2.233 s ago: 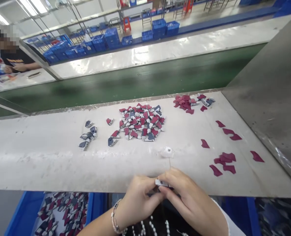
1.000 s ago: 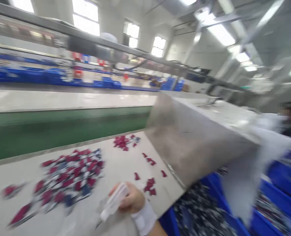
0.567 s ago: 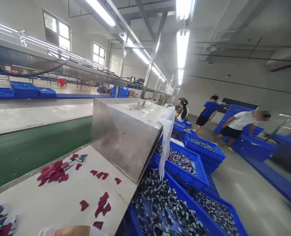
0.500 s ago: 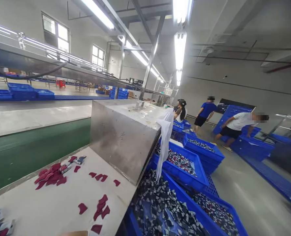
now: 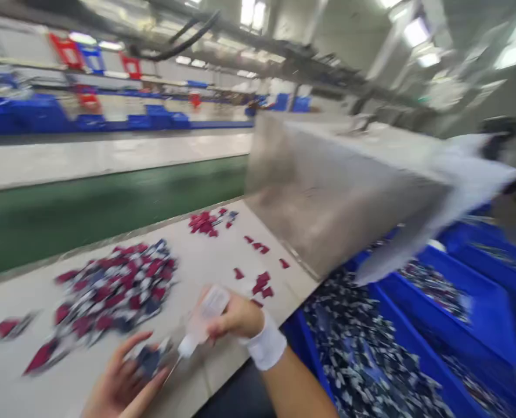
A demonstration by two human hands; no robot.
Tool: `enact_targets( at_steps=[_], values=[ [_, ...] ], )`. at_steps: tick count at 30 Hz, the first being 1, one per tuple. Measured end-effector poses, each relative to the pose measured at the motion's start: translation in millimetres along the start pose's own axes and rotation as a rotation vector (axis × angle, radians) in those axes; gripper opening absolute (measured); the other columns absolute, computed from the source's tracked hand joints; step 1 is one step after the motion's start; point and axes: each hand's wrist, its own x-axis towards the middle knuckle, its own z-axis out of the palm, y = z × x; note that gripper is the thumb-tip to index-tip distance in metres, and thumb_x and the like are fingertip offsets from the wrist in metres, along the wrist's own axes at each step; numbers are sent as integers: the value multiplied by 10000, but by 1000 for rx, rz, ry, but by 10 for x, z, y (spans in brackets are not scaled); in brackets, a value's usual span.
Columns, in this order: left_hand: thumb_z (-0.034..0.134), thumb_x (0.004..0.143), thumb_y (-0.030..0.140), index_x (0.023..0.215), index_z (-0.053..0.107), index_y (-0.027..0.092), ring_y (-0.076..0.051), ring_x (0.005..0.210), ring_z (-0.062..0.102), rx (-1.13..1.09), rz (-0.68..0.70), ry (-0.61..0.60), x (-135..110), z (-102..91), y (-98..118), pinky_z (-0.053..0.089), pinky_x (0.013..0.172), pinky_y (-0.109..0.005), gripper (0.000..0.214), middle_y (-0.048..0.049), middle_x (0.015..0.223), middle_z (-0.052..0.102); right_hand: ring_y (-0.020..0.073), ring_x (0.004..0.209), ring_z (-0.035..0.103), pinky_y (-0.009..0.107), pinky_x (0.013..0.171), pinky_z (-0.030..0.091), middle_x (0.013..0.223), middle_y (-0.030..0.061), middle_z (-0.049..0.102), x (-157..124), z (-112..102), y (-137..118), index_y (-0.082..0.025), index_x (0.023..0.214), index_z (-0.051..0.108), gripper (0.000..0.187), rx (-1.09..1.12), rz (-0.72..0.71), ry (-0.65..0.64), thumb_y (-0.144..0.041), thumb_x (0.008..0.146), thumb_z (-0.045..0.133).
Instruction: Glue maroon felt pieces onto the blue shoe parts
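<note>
My left hand (image 5: 125, 380) is closed around a small dark blue-grey piece (image 5: 148, 361) with a pale edge, blurred by motion. My right hand (image 5: 242, 316), with a white band at its wrist, grips a translucent white squeeze bottle (image 5: 203, 319). The bottle tilts downward, and its thin needle tip points at the piece in my left hand; I cannot tell whether they touch. A mixed pile of maroon, white and blue-grey pieces (image 5: 121, 287) lies on the pale worktop (image 5: 205, 267) beyond my left hand. Loose maroon pieces (image 5: 263, 283) lie beyond my right hand.
A steel box (image 5: 327, 191) stands on the worktop's right, with white cloth (image 5: 427, 215) hanging from its corner. Blue crates (image 5: 471, 278) full of small dark pieces (image 5: 362, 342) stand along the right edge. A green strip (image 5: 109, 203) runs behind the worktop.
My view has swung left, so the steel box and crates appear farther right. Both hands have come into view, one with the small piece, the other with the squeeze bottle.
</note>
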Motion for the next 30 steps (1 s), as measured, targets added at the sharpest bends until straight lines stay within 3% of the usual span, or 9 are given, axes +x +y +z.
enact_targets(
  at_steps=[1, 3, 5, 11, 15, 19, 22, 26, 30],
  values=[
    [775, 672, 607, 1291, 514, 352, -270, 819, 727, 4, -47, 7, -125, -129, -28, 628, 736, -365, 718, -5, 882, 722, 72, 579, 607, 197, 544, 495, 748, -33, 623, 15, -70, 80, -103, 936, 672, 414, 54, -18, 20, -409, 1052, 419],
    [771, 745, 505, 1317, 464, 302, -236, 869, 708, -52, -83, -73, -270, -202, -28, 592, 848, -356, 681, -15, 925, 710, 126, 696, 651, 278, 600, 567, 945, 22, 678, 29, -189, 204, -153, 1105, 632, 270, 139, -29, 54, -389, 975, 609],
    [711, 827, 455, 1318, 445, 281, -207, 904, 682, -95, -87, -117, -288, -126, -1, 560, 871, -345, 585, -37, 1033, 702, 139, 737, 658, 298, 624, 576, 994, 36, 676, 14, -261, 247, -160, 1137, 621, 279, 173, -20, 92, -386, 974, 610],
    [732, 832, 349, 1305, 463, 258, -183, 847, 631, -118, -16, -172, -264, 92, 76, 527, 803, -337, 552, -48, 1023, 687, 60, 435, 411, 202, 414, 363, 651, -69, 536, -9, -234, 40, -174, 959, 601, 418, 82, -5, 210, -589, 933, 567],
    [727, 838, 288, 1292, 466, 272, -174, 836, 623, -102, 38, -142, -326, 93, 88, 522, 793, -328, 524, -38, 1014, 687, 94, 442, 423, 211, 416, 295, 558, -81, 518, -63, -89, -203, -233, 924, 578, 506, -42, 24, 232, -677, 729, 725],
    [732, 827, 249, 1250, 476, 278, -144, 738, 592, -24, 98, -31, -370, 69, 102, 514, 752, -306, 495, -20, 991, 700, 144, 636, 611, 248, 550, 446, 749, -31, 660, -265, 182, -446, -258, 1003, 631, 353, -207, 14, 283, -335, 730, 840],
    [740, 805, 216, 1219, 483, 269, -142, 740, 593, 3, 146, -5, -383, 44, 143, 513, 752, -302, 489, -23, 1033, 719, 120, 606, 585, 228, 542, 456, 747, -52, 622, -396, 427, -572, -263, 897, 648, 302, -395, -46, 327, -136, 685, 820],
    [750, 775, 172, 1206, 485, 257, -149, 781, 626, -2, 196, -28, -398, 16, 208, 519, 752, -292, 513, -21, 1043, 725, 123, 522, 552, 231, 462, 436, 669, -67, 569, -444, 648, -639, -282, 876, 606, 239, -807, -194, 353, -223, 736, 790],
    [749, 790, 175, 1216, 482, 258, -149, 813, 647, -33, 234, -56, -430, 2, 240, 523, 753, -284, 509, -22, 1059, 718, 121, 542, 576, 227, 469, 452, 674, -71, 560, -427, 697, -641, -289, 893, 565, 210, -912, -237, 309, -241, 801, 748]
  ],
)
